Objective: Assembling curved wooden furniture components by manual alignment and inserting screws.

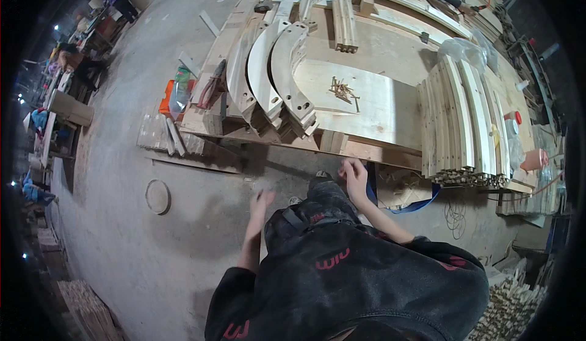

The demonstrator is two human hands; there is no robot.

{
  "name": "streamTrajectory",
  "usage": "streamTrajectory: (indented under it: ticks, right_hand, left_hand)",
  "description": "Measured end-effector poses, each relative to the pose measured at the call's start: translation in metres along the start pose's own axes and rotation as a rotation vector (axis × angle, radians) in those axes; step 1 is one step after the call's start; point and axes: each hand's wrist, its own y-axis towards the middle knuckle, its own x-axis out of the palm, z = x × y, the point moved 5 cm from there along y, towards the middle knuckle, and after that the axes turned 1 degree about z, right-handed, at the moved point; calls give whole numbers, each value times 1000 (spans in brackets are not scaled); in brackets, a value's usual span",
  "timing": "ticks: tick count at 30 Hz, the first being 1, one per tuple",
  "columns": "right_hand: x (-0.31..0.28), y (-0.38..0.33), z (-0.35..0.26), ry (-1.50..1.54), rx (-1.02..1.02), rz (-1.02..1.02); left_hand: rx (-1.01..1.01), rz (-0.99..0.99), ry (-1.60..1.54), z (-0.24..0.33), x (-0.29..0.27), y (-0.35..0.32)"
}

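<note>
My left hand (262, 202) hangs over the floor in front of the workbench (378, 42), blurred, with nothing visible in it. My right hand (354, 173) is at the bench's near edge with its fingers curled; what they hold, if anything, is hidden. On the bench's left end stand several curved wooden pieces (284, 66) with holes at their ends, side by side. Beside them, a small heap of screws (343, 91) lies on a pale wooden board (372, 112). Red-handled pliers (213, 86) rest at the bench's left edge.
Stacked curved slats (455, 121) fill the bench's right end, near a clear plastic bag (467, 53). A bundle of short strips (345, 24) lies farther back. An orange container (167, 97) stands left of the bench, a round disc (157, 197) on the floor. Other people work at the far left and far right.
</note>
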Motion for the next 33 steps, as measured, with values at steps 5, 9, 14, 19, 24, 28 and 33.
streamTrajectory:
  ticks: [5,9,14,19,24,28,33]
  right_hand:
    - [-102,-37,78,-581,84,506]
    - [-104,6,-33,-607,-381,543]
    - [-45,122,-73,-805,-539,294]
    - [-1,176,-54,-796,-227,157]
    - [-41,181,-49,-893,-229,171]
    - [-35,178,-57,-886,-48,-29]
    - [22,93,-99,-474,-2,-878]
  left_hand:
    - [-75,233,578,-189,-179,-56]
    - [-606,295,-186,-195,-156,-96]
    - [-576,43,234,-180,-153,-98]
    - [-266,122,43,-83,-86,-83]
    - [7,-229,-114,51,29,-85]
    - [-87,-620,-223,120,103,-110]
    - [-327,-1073,-318,183,184,-150]
